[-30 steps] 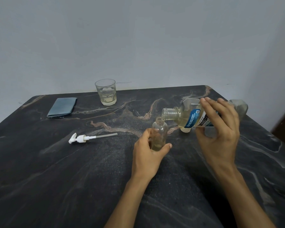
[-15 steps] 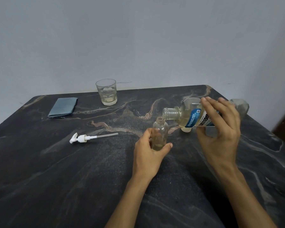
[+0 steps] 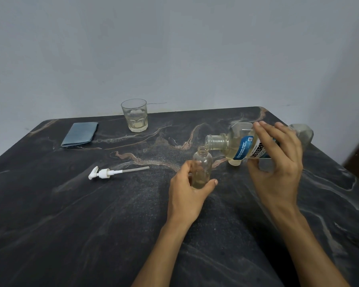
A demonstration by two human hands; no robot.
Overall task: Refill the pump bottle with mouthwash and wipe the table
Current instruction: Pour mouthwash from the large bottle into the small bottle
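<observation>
A small clear pump bottle [image 3: 203,162] stands upright on the dark marble table [image 3: 91,224], a little pale liquid at its bottom. My left hand [image 3: 188,195] grips its lower half. My right hand [image 3: 278,168] holds a large mouthwash bottle [image 3: 236,146] tipped on its side, its open mouth just above the small bottle's neck. Pale yellow liquid fills the lower side of the big bottle. The white pump head [image 3: 104,173] with its tube lies on the table to the left. A folded blue-grey cloth [image 3: 80,134] lies at the far left.
A drinking glass [image 3: 134,115] with a little pale liquid stands near the table's far edge by the wall. The table's right edge runs close behind the mouthwash bottle.
The mouthwash bottle's mouth has edged slightly closer over the small bottle's neck. Both hands keep their holds.
</observation>
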